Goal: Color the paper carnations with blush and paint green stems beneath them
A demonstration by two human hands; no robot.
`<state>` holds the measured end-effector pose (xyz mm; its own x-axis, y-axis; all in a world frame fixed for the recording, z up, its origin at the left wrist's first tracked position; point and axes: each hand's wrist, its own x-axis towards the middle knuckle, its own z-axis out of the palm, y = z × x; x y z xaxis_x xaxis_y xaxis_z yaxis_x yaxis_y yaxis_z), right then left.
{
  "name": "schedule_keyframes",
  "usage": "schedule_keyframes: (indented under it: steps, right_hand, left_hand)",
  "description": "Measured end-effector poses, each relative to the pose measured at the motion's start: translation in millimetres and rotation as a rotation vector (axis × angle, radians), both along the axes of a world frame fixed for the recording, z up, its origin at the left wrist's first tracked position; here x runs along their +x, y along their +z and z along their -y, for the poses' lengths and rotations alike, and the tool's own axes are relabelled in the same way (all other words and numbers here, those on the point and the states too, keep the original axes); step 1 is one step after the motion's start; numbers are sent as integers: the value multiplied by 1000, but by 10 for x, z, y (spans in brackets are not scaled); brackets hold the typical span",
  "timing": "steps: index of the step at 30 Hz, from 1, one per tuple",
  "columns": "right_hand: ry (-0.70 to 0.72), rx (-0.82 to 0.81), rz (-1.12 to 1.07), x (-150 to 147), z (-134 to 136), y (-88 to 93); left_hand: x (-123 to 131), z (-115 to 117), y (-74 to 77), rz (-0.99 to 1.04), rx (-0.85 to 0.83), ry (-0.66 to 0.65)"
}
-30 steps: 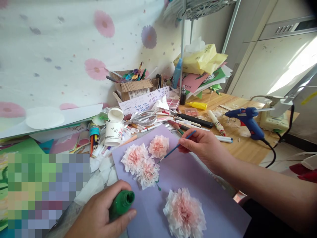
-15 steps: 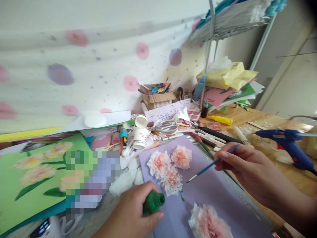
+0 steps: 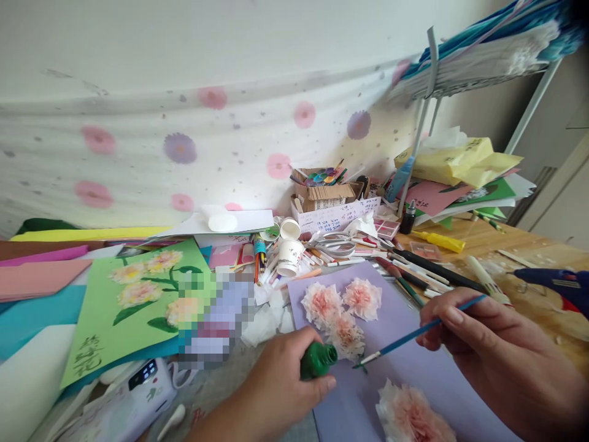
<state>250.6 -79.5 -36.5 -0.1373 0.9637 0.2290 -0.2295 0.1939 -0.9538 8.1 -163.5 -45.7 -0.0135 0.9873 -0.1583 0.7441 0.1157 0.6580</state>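
My left hand (image 3: 280, 380) is wrapped round a small green paint bottle (image 3: 317, 360), uncapped and tilted with its mouth to the right. In my right hand (image 3: 492, 350) a thin blue paintbrush (image 3: 416, 331) is pinched, its tip down at a small green painted mark below the flower cluster. Under both hands lies a sheet of purple paper (image 3: 340, 399). Three pink-and-white crinkled paper flowers (image 3: 362, 299) sit grouped near its top, and a larger paper flower (image 3: 414, 412) lies lower down, cut by the view's bottom edge.
Green paper (image 3: 101, 313) with flowers and leaves lies at left, above a white device with a display (image 3: 142, 393). Behind stand paper cups (image 3: 289, 256), pens, scissors (image 3: 338, 244) and a cardboard box (image 3: 326, 195). A blue glue gun (image 3: 552, 277) rests at right.
The view has swung left, so things appear further right. The brush tip has come down from above the purple paper to the green mark. Both hands keep their holds.
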Motion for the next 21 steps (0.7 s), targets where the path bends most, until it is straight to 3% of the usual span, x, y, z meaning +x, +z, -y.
schedule_keyframes:
  steps: [7,16,21]
  right_hand:
    - [36,-44,-52,-69,-15,18]
    - [68,259,99,-52,109,46]
    - [38,455,321,-86,168,154]
  left_hand:
    - [-14,4,-6,65,37,5]
    - [-31,-32,-32,38,42,61]
    - [-24,-29,-34,26,38,52]
